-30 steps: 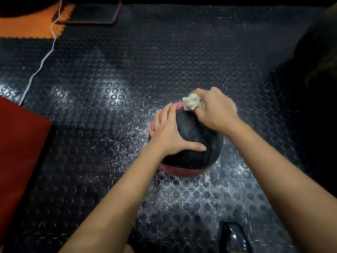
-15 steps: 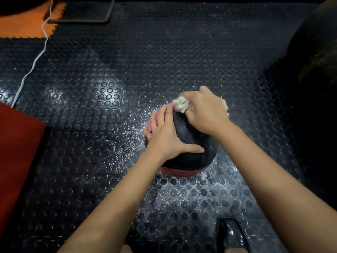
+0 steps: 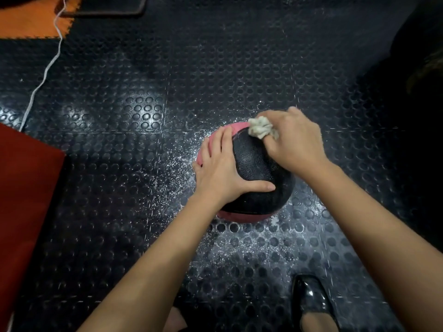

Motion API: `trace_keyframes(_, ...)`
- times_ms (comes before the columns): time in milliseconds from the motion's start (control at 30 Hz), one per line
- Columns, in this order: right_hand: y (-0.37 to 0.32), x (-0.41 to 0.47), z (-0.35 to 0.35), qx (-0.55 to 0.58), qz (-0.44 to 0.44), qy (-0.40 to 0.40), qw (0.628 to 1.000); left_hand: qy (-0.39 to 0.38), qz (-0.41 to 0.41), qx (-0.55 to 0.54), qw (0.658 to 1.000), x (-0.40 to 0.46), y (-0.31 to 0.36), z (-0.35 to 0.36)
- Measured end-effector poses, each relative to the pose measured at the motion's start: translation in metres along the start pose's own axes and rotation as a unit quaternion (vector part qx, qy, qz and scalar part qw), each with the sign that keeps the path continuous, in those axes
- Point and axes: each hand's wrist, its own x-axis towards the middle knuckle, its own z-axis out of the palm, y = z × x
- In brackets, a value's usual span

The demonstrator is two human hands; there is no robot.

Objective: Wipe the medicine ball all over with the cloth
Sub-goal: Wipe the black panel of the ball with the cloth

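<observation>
Bunching a frayed cloth (image 3: 261, 127) against the pebbled round medicine ball (image 3: 254, 168), right hand (image 3: 296, 142) clenches; left hand (image 3: 221, 168) lies flat.

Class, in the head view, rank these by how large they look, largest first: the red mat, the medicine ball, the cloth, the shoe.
1. red mat
2. medicine ball
3. shoe, nearer the camera
4. cloth

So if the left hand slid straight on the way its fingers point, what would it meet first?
Probably the cloth bunched in the right hand. The left hand lies flat on the medicine ball, its fingers aimed up over the pink band; depth is hard to judge.
</observation>
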Motion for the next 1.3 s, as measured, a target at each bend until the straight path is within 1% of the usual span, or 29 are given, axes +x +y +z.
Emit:
trace_keyframes(67,0.004,0.003,0.002,0.017,0.064,0.001,0.998,-0.013,0.011,0.018,1.0,0.001,0.0,-0.003)
trace_keyframes(167,0.002,0.007,0.003,0.037,0.106,-0.016,0.994,-0.068,0.051,0.032,0.996,0.004,-0.003,-0.009)
trace_keyframes(233,0.002,0.011,0.002,0.072,0.137,-0.034,0.987,-0.074,0.059,0.032,0.995,0.003,-0.005,-0.01)
trace_keyframes(267,0.0,0.011,0.001,0.073,0.147,-0.031,0.986,-0.068,0.057,0.028,0.996,0.003,-0.005,-0.009)
trace_keyframes(300,-0.005,0.01,0.002,0.045,0.145,-0.02,0.988,-0.061,0.053,0.023,0.996,0.002,-0.003,-0.009)
trace_keyframes(367,-0.017,0.0,0.005,-0.05,0.087,0.014,0.995,-0.043,0.043,0.009,0.998,0.002,-0.001,-0.005)
trace_keyframes(433,-0.023,-0.011,0.007,-0.067,0.018,0.022,0.997,-0.027,0.033,-0.002,0.999,0.0,-0.001,-0.001)
trace_keyframes(467,-0.021,-0.013,0.006,-0.053,0.012,0.013,0.998,-0.02,0.027,-0.005,0.999,-0.001,-0.003,0.0)
trace_keyframes(500,-0.014,-0.012,0.005,-0.036,0.032,0.005,0.999,-0.017,0.023,-0.008,1.0,-0.003,-0.004,0.001)
trace_keyframes(600,0.004,-0.004,0.003,0.017,0.156,0.023,0.987,-0.021,0.014,-0.017,1.0,-0.004,-0.004,0.0)
trace_keyframes(633,0.002,-0.006,0.004,0.013,0.163,0.029,0.986,-0.021,0.011,-0.018,1.0,-0.002,-0.003,0.0)
trace_keyframes(767,-0.016,-0.027,0.008,0.003,0.046,0.038,0.998,-0.012,-0.003,-0.029,1.0,-0.002,0.0,0.001)
trace_keyframes(800,-0.012,-0.026,0.007,0.002,0.049,0.036,0.998,-0.012,-0.005,-0.03,0.999,-0.003,0.0,0.002)
trace_keyframes(900,-0.001,-0.014,0.006,0.023,0.15,0.051,0.987,-0.01,-0.01,-0.024,1.0,-0.004,0.003,0.003)
trace_keyframes(933,-0.005,-0.015,0.007,0.019,0.151,0.057,0.987,-0.009,-0.014,-0.025,1.0,-0.003,0.004,0.003)
trace_keyframes(967,-0.012,-0.02,0.009,0.011,0.121,0.063,0.991,-0.009,-0.019,-0.03,0.999,-0.002,0.006,0.004)
trace_keyframes(1033,-0.023,-0.034,0.013,0.015,0.035,0.065,0.997,0.0,-0.023,-0.04,0.999,-0.001,0.005,0.006)
trace_keyframes(1067,-0.021,-0.037,0.013,0.018,0.017,0.062,0.998,0.005,-0.022,-0.041,0.999,-0.002,0.003,0.006)
trace_keyframes(1100,-0.016,-0.035,0.012,0.023,0.03,0.06,0.997,0.008,-0.021,-0.042,0.999,-0.003,0.002,0.006)
trace_keyframes(1200,-0.002,-0.021,0.011,0.075,0.158,0.086,0.981,0.011,-0.016,-0.039,0.999,-0.004,0.003,0.007)
trace_keyframes(1233,-0.004,-0.021,0.012,0.073,0.168,0.094,0.979,0.013,-0.015,-0.039,0.999,-0.003,0.004,0.008)
trace_keyframes(1300,-0.016,-0.03,0.013,0.047,0.113,0.092,0.988,0.015,-0.017,-0.051,0.998,-0.001,0.004,0.008)
